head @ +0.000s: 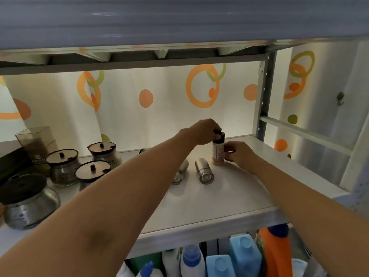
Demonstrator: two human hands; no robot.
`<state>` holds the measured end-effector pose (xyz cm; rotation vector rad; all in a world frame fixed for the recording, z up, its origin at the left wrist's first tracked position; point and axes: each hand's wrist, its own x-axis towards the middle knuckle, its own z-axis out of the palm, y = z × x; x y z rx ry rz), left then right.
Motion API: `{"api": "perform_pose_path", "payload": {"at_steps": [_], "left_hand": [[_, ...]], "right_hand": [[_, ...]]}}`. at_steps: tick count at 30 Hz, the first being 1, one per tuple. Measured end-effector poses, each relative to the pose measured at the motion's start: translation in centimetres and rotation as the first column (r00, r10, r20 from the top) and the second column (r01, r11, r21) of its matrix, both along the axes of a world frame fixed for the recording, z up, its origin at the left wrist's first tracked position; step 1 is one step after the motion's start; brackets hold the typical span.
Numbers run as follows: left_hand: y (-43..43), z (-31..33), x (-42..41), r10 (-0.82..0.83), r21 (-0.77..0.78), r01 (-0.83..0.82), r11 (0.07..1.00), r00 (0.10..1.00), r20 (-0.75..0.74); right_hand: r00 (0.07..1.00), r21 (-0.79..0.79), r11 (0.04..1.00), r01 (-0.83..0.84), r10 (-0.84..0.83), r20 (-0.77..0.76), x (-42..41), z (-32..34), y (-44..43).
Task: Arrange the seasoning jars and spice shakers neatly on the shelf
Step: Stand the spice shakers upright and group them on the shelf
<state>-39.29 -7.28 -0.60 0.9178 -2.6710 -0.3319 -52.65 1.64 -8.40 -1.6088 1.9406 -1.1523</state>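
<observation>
A white spice bottle [217,153] with a black cap stands upright at the back right of the white shelf [229,198]. My left hand [203,131] grips its cap from above. My right hand [238,151] pinches its side from the right. Two steel shakers lie on their sides just in front of it: one [203,173] in full view, the other [180,173] partly hidden behind my left forearm. Three glass seasoning jars with dark lids [61,166] [104,151] [91,172] stand at the left, and a bigger round jar [27,200] sits at the front left.
A smoky clear container [37,141] and a dark box [14,162] stand at the back left. A metal upright [266,96] and a crossbar bound the shelf's right side. Another shelf hangs close overhead. Detergent bottles [273,252] fill the level below.
</observation>
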Motion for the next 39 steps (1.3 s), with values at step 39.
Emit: {"api": "perform_pose_path", "payload": {"at_steps": [39], "left_hand": [[-1.0, -0.4, -0.6, 0.16, 0.105, -0.147, 0.984, 0.98, -0.122]], "right_hand": [[0.999, -0.123, 0.991, 0.052, -0.05, 0.017, 1.5, -2.1, -0.5]]}}
